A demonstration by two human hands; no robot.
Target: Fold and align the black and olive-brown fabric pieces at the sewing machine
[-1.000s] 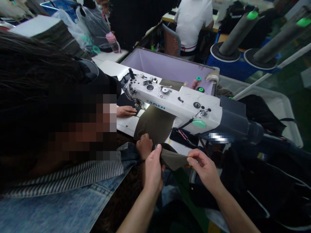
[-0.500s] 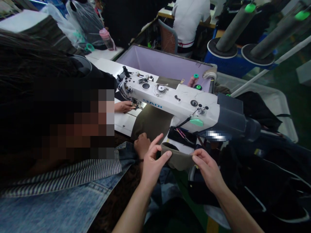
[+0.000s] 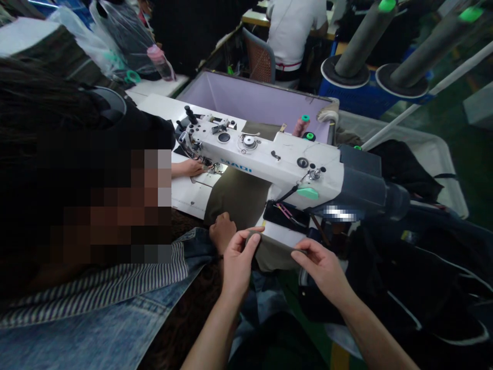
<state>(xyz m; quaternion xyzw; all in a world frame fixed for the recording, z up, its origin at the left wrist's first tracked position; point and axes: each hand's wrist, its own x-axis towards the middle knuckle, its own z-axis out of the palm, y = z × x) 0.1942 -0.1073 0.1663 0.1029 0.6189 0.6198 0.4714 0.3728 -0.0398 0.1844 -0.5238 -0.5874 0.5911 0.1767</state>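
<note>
Between my two hands, a piece of olive-brown fabric (image 3: 275, 253) is stretched by its upper edge, its lower part hanging down. My left hand (image 3: 241, 257) pinches the left corner between thumb and fingers. At the right end of the edge, my right hand (image 3: 321, 262) grips the cloth the same way. Just beyond stands a white sewing machine (image 3: 265, 154). A co-worker seated at the left has one hand (image 3: 188, 168) near the needle area and the other hand (image 3: 223, 232) by a larger olive-brown cloth (image 3: 241, 198) lying on the machine bed.
A black tray (image 3: 287, 216) with pink-handled snips sits on the machine table. Behind the machine is a lilac-lined bin (image 3: 246, 87). Two large thread cones (image 3: 364, 43) stand at the upper right. Dark garments (image 3: 416, 288) are heaped at the right.
My left fingers have closed onto the fabric's corner, and its edge is now drawn straighter and flatter. My right hand has shifted slightly left. The view has moved a little.
</note>
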